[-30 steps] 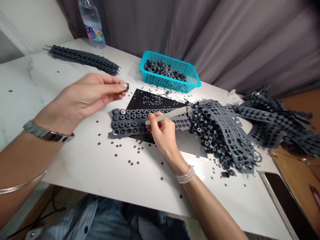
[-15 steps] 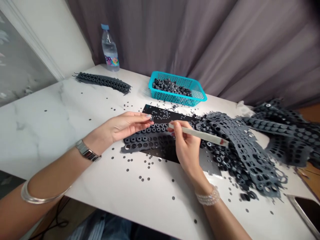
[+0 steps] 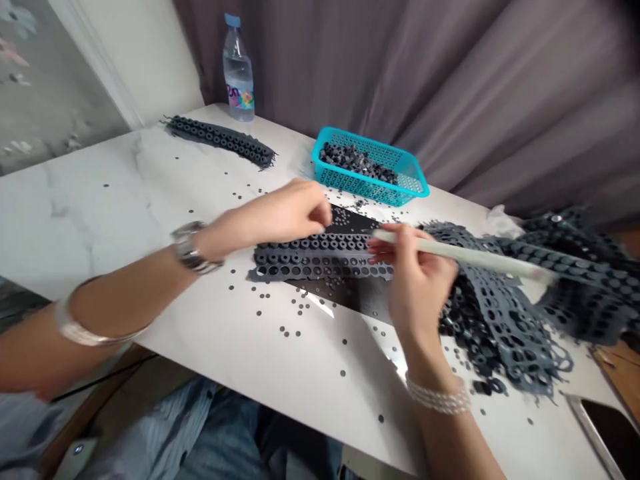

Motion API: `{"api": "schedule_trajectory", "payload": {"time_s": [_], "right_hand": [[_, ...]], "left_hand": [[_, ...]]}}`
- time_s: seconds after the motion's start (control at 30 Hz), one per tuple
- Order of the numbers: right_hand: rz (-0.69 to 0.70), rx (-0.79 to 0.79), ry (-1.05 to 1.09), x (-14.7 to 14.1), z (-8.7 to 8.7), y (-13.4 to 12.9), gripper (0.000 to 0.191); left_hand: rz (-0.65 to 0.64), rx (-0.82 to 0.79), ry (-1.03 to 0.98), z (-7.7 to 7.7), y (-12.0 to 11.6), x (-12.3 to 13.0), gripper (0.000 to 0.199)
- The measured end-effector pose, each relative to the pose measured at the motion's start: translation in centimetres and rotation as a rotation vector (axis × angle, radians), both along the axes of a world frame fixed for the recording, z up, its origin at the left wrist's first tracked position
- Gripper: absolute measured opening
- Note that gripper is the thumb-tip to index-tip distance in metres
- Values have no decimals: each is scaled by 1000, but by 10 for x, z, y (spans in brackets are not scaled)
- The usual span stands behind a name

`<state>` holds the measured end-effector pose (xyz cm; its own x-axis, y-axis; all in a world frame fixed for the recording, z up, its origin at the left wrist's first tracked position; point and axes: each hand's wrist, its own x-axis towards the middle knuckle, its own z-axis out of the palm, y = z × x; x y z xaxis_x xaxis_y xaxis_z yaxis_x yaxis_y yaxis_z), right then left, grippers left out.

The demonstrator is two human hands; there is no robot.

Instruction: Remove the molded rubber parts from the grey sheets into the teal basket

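My left hand [image 3: 293,210] is curled over the left part of a dark grey rubber strip [image 3: 315,255] with rows of raised rings and round holes. Its fingertips point down and are mostly hidden, so anything between them cannot be made out. My right hand [image 3: 420,293] grips a long pale flat stick [image 3: 483,257] between thumb and fingers, near the strip's right end. One tip of the stick points left over the strip; the other reaches out to the right. Under the strip lies a shiny black plate [image 3: 345,293].
Behind stands a turquoise basket [image 3: 370,185] of small black rings. A water bottle [image 3: 239,77] and another ringed strip [image 3: 220,139] are at back left. Right: loose black rings [image 3: 463,323], perforated sheets [image 3: 510,333], a phone [image 3: 607,427]. Small dark discs dot the white table [image 3: 200,320].
My left hand has turned from palm-side, pinching a small dark piece, to knuckles up with fingers curled down. My right hand has moved right with the stick. The camera view has shifted slightly.
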<state>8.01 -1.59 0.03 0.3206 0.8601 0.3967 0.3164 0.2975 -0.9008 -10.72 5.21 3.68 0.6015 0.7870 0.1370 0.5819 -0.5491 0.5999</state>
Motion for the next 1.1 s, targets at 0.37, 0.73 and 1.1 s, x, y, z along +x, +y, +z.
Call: {"api": "schedule_trajectory", "payload": {"time_s": [0.37, 0.73, 1.1], "right_hand": [[382, -200, -242, -35, -28, 3, 37], [390, -157, -375, -39, -24, 0, 36], [297, -162, -399, -48, -31, 1, 34]], "left_hand": [[-18, 103, 252, -39, -34, -30, 23], [48, 113, 315, -47, -31, -29, 22], [264, -17, -153, -3, -36, -42, 15]]}}
